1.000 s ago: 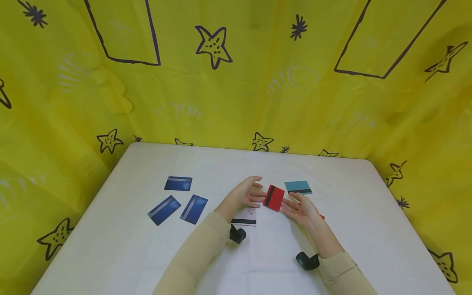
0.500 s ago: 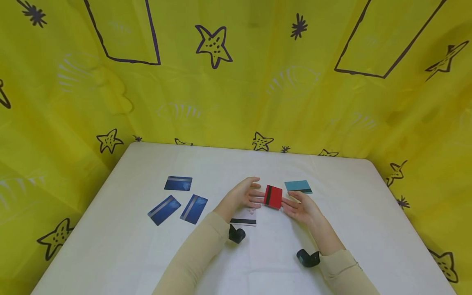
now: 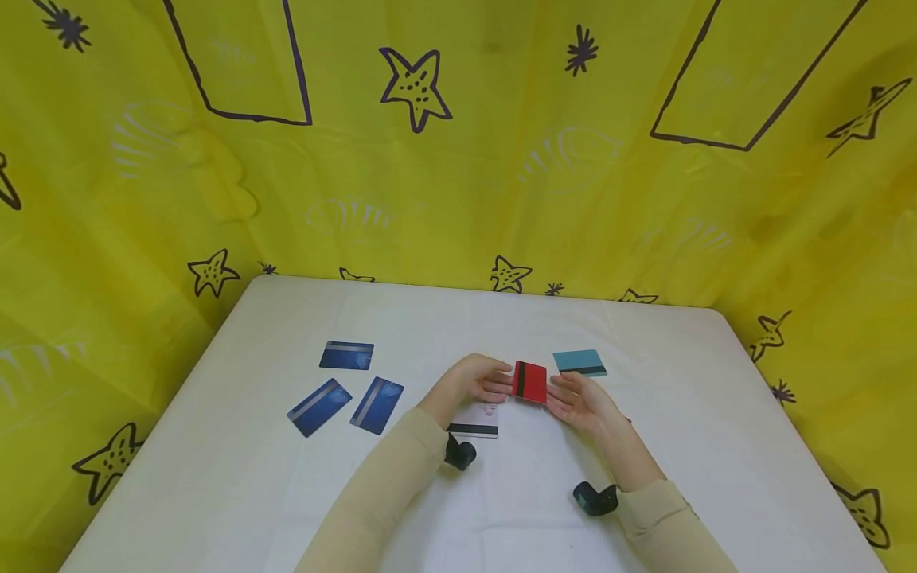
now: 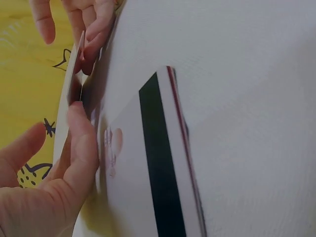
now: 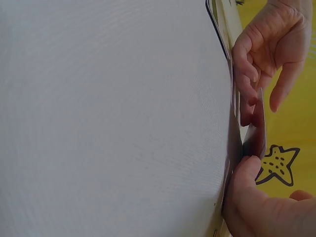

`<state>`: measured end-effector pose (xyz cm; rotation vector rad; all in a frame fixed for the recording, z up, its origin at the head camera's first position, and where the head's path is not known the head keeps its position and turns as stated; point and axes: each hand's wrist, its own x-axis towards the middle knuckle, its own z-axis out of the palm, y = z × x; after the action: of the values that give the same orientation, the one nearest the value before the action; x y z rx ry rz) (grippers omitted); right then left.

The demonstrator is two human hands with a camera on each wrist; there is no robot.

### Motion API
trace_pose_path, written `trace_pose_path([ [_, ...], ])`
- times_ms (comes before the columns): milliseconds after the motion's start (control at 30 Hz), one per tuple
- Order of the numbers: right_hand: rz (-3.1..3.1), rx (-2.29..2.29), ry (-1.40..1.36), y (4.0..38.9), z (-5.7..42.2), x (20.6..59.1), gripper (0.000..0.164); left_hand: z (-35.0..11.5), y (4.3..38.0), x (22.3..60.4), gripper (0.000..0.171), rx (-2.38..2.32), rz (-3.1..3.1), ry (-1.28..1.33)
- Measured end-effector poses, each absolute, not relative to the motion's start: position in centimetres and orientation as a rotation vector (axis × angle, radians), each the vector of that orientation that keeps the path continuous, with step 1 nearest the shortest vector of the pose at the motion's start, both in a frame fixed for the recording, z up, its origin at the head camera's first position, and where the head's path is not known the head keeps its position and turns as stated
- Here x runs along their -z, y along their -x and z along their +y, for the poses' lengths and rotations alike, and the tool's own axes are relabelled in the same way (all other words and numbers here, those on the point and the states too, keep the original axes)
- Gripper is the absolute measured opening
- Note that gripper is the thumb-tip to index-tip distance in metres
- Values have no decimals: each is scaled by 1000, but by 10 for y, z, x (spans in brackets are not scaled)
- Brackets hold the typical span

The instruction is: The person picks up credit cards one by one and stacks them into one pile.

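Observation:
A red card [image 3: 530, 383] with a black stripe is between my two hands, its side edges at the fingertips. In the head view my left hand [image 3: 478, 380] touches its left edge and my right hand [image 3: 582, 400] its right edge. The left wrist view shows the card [image 4: 75, 81] nearly edge-on and tilted, with my left hand's thumb apart from it. Fingers of both hands look mostly straight or relaxed. Below my left hand lies a white card [image 3: 474, 422] with a black stripe; layered edges show in the left wrist view.
Three blue cards [image 3: 346, 356] lie spread on the left of the white table [image 3: 286, 509]. Behind my right hand lies a teal card [image 3: 579, 360]. A yellow patterned curtain [image 3: 458, 199] surrounds the back and sides.
The red card has turned to sit straighter and shifted slightly left. Both thumbs have come down closer to the other fingers. The blue, teal and white cards have stayed put.

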<state>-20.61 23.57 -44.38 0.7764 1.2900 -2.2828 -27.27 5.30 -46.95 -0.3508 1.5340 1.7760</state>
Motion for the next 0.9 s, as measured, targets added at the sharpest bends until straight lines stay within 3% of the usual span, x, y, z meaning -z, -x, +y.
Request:
trace_pose_path([
  [133,1324,2263,-761,206,233,445,54,52,266,463,23,-1771,1583,332],
  [433,1367,2239,-724,205,231,445,48,51,262,463,35,-1781,1629,335],
  [900,1534,2156,-571,196,225,442,53,41,253,462,38,-1903,1698,329],
])
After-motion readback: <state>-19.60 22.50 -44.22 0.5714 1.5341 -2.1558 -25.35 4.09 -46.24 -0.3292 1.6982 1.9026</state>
